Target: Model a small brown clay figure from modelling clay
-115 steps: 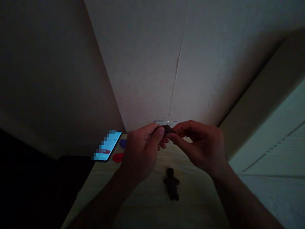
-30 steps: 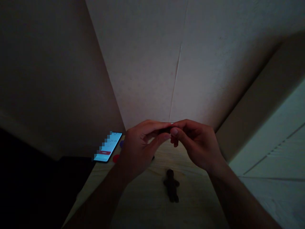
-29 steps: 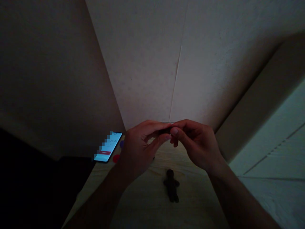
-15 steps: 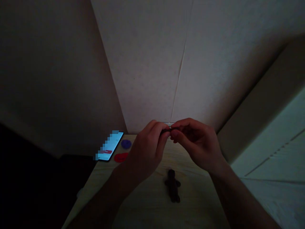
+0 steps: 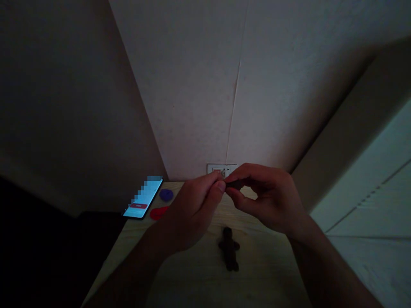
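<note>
Over the back of the wooden table, my left hand (image 5: 197,207) and my right hand (image 5: 269,192) meet fingertip to fingertip. A small dark brown piece of what looks like modelling clay (image 5: 235,185) is pinched between my right thumb and index finger. Its left end goes in at my left thumb and index fingertips, which are closed on it and partly hide it. Below the hands a dark brown clay figure (image 5: 229,250) lies flat on the table, with a round head, short arms and two legs.
A purple-blue lump (image 5: 166,195) and a red flat piece (image 5: 158,213), partly behind my left wrist, lie at the left of the table (image 5: 257,269). Beside them is a phone (image 5: 141,201) with its screen lit. A wall socket (image 5: 221,167) sits behind my hands.
My left hand has turned so that its thumb faces me more. More of the dark piece shows at my right fingertips. The view has shifted slightly, uncovering the wall socket.
</note>
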`<state>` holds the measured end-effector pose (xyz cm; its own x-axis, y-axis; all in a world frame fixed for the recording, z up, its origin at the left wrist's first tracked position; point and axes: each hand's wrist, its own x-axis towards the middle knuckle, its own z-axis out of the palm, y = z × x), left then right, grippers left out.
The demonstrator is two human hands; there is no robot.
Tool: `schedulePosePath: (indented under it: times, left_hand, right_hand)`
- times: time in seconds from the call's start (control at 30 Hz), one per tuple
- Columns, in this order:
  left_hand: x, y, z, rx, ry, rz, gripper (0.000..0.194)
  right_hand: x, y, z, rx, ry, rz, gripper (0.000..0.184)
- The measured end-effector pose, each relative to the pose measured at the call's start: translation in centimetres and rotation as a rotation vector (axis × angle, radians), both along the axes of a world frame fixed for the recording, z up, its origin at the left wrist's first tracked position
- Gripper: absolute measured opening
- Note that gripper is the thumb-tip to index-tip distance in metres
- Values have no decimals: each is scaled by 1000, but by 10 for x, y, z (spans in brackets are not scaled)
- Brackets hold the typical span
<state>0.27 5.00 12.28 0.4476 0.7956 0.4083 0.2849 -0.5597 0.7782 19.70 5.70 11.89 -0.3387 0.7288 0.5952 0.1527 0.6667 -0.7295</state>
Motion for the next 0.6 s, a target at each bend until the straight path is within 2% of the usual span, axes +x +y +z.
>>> schedulePosePath:
  times: [0.27, 0.37, 0.5, 0.6]
  left_hand:
    - [-6, 3, 4, 31, 60, 31, 33]
    - [-4, 1, 5, 56, 56, 66, 34]
    - [-2, -3, 4, 59, 0, 57, 35]
    - [-2, -2, 3, 22, -35, 32, 35]
  right_hand:
    - [-2, 3, -1, 38, 64, 20, 21]
    - [-3, 3, -3, 2, 83, 19, 17]
    - [-9, 1, -3, -117, 146, 39, 14]
    - [-12, -2, -4, -87, 97, 15, 10]
